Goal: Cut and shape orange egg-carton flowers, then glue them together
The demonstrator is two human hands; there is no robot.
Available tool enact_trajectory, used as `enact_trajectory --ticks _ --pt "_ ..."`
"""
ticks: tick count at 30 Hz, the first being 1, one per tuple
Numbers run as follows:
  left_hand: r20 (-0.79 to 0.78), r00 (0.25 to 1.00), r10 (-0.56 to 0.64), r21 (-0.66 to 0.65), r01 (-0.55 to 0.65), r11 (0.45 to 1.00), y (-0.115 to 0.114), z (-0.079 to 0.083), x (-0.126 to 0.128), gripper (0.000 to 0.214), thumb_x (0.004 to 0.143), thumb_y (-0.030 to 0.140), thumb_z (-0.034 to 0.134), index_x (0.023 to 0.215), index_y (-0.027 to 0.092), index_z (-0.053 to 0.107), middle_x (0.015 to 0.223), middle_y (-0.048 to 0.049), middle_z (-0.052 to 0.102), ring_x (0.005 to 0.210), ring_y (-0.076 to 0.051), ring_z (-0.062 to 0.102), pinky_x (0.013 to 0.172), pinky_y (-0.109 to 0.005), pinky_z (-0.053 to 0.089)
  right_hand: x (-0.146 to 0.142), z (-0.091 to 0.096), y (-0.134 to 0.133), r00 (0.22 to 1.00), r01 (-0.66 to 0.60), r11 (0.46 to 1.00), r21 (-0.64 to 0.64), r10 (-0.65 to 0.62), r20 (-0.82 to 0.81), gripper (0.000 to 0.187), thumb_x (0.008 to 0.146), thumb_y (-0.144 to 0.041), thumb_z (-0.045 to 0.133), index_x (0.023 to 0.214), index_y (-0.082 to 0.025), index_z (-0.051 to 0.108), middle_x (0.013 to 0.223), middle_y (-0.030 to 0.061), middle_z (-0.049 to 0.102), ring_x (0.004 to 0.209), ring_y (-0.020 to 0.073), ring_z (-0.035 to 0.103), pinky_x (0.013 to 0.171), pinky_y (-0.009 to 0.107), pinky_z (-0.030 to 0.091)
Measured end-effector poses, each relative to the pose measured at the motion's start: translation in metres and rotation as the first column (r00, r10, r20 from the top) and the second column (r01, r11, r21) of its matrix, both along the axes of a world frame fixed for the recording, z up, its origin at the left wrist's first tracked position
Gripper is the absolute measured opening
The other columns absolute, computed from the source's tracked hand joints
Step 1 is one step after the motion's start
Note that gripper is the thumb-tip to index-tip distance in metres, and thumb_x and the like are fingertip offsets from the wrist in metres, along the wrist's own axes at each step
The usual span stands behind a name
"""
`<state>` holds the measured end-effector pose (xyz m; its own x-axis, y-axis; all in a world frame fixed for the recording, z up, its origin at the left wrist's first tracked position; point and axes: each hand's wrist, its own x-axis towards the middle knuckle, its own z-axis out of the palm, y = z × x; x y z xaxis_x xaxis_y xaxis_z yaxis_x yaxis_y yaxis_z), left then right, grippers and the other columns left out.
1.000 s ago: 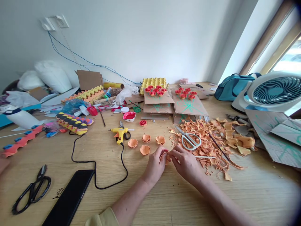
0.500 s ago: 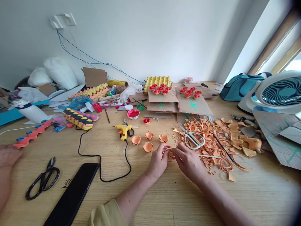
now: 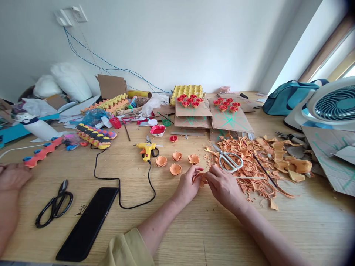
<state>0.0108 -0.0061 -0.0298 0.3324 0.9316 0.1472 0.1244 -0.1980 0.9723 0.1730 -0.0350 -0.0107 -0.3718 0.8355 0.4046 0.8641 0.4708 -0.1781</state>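
Between my two hands is an orange egg-carton flower (image 3: 203,181), partly hidden by my fingers. My left hand (image 3: 188,186) pinches its left side, and the bent fingers of my right hand (image 3: 223,186) close on its right side. Beyond them on the table sit several similar orange flower cups, one of them a petalled cup (image 3: 175,169) just left of my left hand. A red flower (image 3: 173,138) lies farther back. White-handled scissors (image 3: 230,161) rest on a heap of orange carton scraps (image 3: 249,177) near my right hand. A white stick extends from beside that hand.
At left are a yellow glue gun (image 3: 147,150) with a black cord, black scissors (image 3: 57,205) and a black phone (image 3: 90,221). Another person's hand (image 3: 15,177) rests at the left edge. Red flowers stand on cardboard (image 3: 192,111) at the back; a white fan (image 3: 332,105) stands right.
The view has shifted slightly. My hands stay together at the flower, with only small finger movement. The other person's hand has moved slightly at the left edge.
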Motion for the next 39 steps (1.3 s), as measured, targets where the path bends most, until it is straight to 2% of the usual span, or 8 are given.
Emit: enact_trajectory --ticks 7,13,19,25,30,35,36,39 --pt "0.044 0.999 0.013 0.058 -0.015 0.998 0.0031 -0.0005 -0.0004 0.009 0.090 0.013 0.051 0.092 0.017 0.059 0.084 -0.0032 0.073 0.078 -0.015 0.072 0.073 -0.024 0.053 0.0009 -0.0076 0.0029 0.975 0.017 0.998 -0.068 -0.031 -0.219 0.018 0.099 -0.020 0.048 0.098 -0.019 0.066 0.087 0.0041 0.059 0.075 0.0154 0.057 0.067 0.025 0.040" --pt "0.025 0.998 0.053 0.076 -0.054 0.996 0.0020 -0.0048 0.0003 0.005 0.088 0.015 0.057 0.085 0.017 0.061 0.077 -0.0006 0.070 0.070 -0.013 0.067 0.065 -0.020 0.049 0.0002 -0.0076 0.0029 0.984 0.004 1.000 -0.031 -0.009 -0.178 0.020 0.099 -0.019 0.048 0.091 -0.018 0.065 0.086 0.0042 0.057 0.072 0.0151 0.055 0.065 0.025 0.039" --pt "0.106 0.994 0.021 0.014 -0.022 1.000 0.0030 -0.0071 0.0017 0.007 0.087 0.016 0.057 0.081 0.017 0.056 0.076 -0.0002 0.067 0.070 -0.014 0.067 0.066 -0.021 0.050 -0.0005 -0.0018 0.0018 1.000 -0.021 0.997 0.069 0.020 0.013 0.025 0.097 -0.013 0.046 0.081 -0.018 0.064 0.080 0.0053 0.056 0.071 0.0184 0.053 0.065 0.029 0.038" --pt "0.082 0.994 0.075 0.112 -0.084 0.990 0.0011 -0.0027 0.0007 0.006 0.091 0.020 0.056 0.085 0.018 0.058 0.081 -0.0009 0.065 0.074 -0.013 0.064 0.071 -0.022 0.050 0.0005 -0.0071 0.0054 0.956 -0.007 0.999 -0.034 -0.003 -0.292 0.017 0.099 -0.022 0.051 0.096 -0.019 0.067 0.088 0.0047 0.060 0.074 0.0153 0.058 0.066 0.025 0.042" --pt "0.110 0.993 0.045 0.063 -0.052 0.997 0.0014 -0.0061 0.0006 0.009 0.091 0.025 0.059 0.086 0.017 0.059 0.080 -0.0016 0.068 0.075 -0.015 0.068 0.071 -0.023 0.051 0.0014 -0.0061 0.0047 0.971 0.004 1.000 -0.001 -0.004 -0.238 0.017 0.098 -0.020 0.052 0.091 -0.019 0.068 0.084 0.0033 0.058 0.069 0.0140 0.055 0.060 0.024 0.038" --pt "0.161 0.987 0.014 -0.016 -0.011 1.000 0.0030 -0.0084 0.0014 0.018 0.089 0.031 0.062 0.081 0.017 0.057 0.074 -0.0008 0.068 0.068 -0.015 0.069 0.067 -0.025 0.052 0.0027 -0.0007 0.0021 0.999 -0.029 0.989 0.146 0.027 0.017 0.029 0.099 -0.016 0.045 0.078 -0.019 0.065 0.077 0.0046 0.055 0.069 0.0172 0.052 0.064 0.028 0.037" --pt "0.166 0.986 0.013 -0.011 -0.012 1.000 0.0028 -0.0076 0.0013 0.018 0.090 0.031 0.062 0.080 0.017 0.056 0.074 -0.0007 0.068 0.068 -0.015 0.069 0.067 -0.025 0.052 0.0027 -0.0006 0.0020 0.999 -0.033 0.989 0.142 0.033 0.006 0.029 0.099 -0.016 0.045 0.079 -0.019 0.065 0.077 0.0044 0.055 0.069 0.0169 0.052 0.064 0.028 0.037" --pt "0.112 0.993 0.040 0.095 -0.050 0.994 0.0013 -0.0043 0.0002 0.013 0.092 0.026 0.059 0.082 0.017 0.059 0.077 -0.0014 0.070 0.071 -0.014 0.067 0.068 -0.023 0.051 0.0021 -0.0031 0.0029 0.985 -0.011 0.998 0.055 0.021 -0.173 0.021 0.100 -0.022 0.048 0.089 -0.019 0.066 0.083 0.0036 0.055 0.069 0.0147 0.054 0.064 0.025 0.039"
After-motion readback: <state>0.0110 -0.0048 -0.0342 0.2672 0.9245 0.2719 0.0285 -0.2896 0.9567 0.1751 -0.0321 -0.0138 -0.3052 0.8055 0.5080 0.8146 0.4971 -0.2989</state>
